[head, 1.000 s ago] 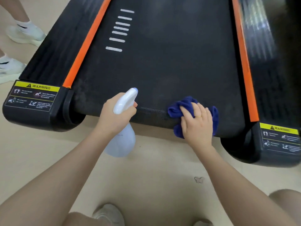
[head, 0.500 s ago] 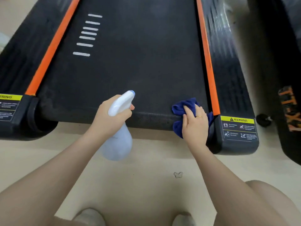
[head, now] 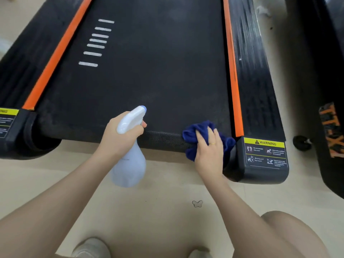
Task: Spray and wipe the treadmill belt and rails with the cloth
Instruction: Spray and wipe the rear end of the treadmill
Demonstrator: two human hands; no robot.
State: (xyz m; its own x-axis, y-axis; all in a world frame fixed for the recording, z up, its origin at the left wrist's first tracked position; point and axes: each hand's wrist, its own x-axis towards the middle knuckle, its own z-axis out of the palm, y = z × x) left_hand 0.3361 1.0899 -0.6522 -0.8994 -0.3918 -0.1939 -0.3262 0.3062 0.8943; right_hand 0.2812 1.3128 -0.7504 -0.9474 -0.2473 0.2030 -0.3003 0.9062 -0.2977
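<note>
The black treadmill belt [head: 152, 67] fills the upper half of the view, bordered by orange strips and black side rails [head: 255, 75]. My left hand [head: 119, 138] grips the neck of a pale blue spray bottle [head: 130, 164], its white nozzle aimed up over the belt's rear edge. My right hand [head: 209, 151] presses a dark blue cloth [head: 197, 131] with straight fingers onto the belt's rear edge, right beside the right orange strip [head: 234, 101] and the rear end cap.
Black end caps with yellow warning labels [head: 264, 144] close both rear corners. A second dark machine with orange lettering [head: 331, 131] and a small black wheel [head: 301, 143] stand at the right. Beige floor [head: 167, 211] lies below, with my shoes and knee.
My right hand has slid the cloth rightward along the belt's rear edge to the right rail. The view has shifted right too. The bottle stays held in my left hand.
</note>
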